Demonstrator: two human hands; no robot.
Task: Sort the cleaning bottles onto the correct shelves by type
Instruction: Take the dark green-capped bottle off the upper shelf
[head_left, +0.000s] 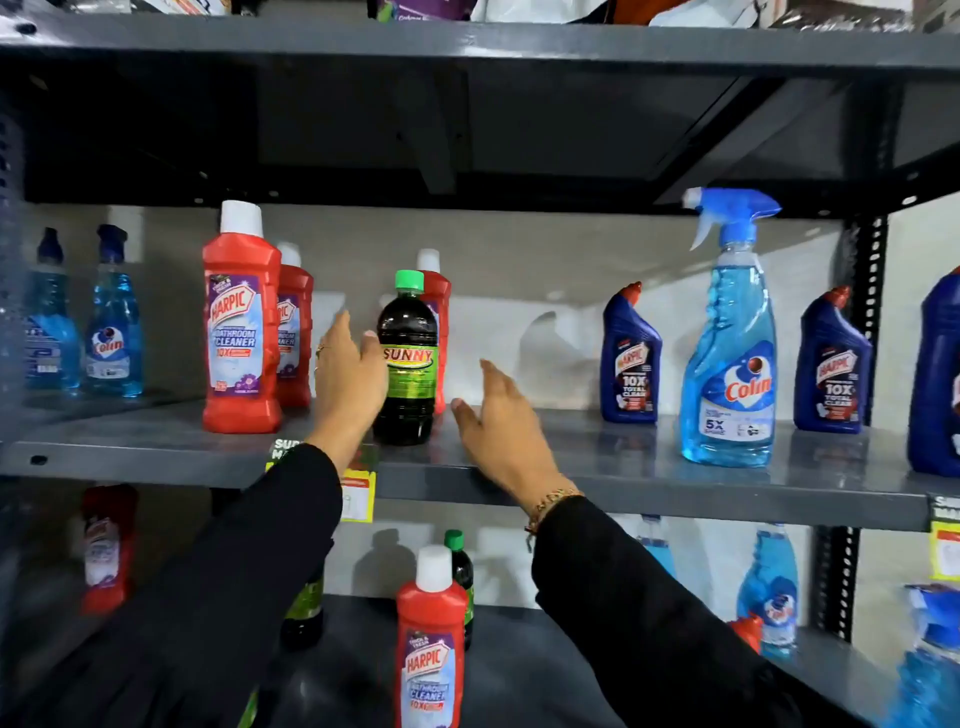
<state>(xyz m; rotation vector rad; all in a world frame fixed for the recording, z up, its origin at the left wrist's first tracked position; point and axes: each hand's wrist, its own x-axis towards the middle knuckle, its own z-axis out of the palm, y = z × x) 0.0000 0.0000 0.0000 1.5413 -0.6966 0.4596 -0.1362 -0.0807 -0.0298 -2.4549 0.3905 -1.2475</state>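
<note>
A dark Sunny bottle (407, 364) with a green cap stands near the front of the grey middle shelf (597, 467). My left hand (347, 374) is at its left side, fingers apart, thumb touching or nearly touching the label. My right hand (501, 431) hovers open to the bottle's right, apart from it. A red Harpic bathroom cleaner (241, 332) stands to the left with a second red one (295, 332) behind it. A third red bottle (439, 312) is partly hidden behind the Sunny bottle.
Blue Colin refill bottles (111, 322) stand far left. To the right are dark blue Harpic bottles (629, 358), a Colin spray bottle (732, 338) and another blue Harpic (831, 364). The lower shelf holds a red Harpic (431, 639), dark bottles and blue Colin bottles (771, 587).
</note>
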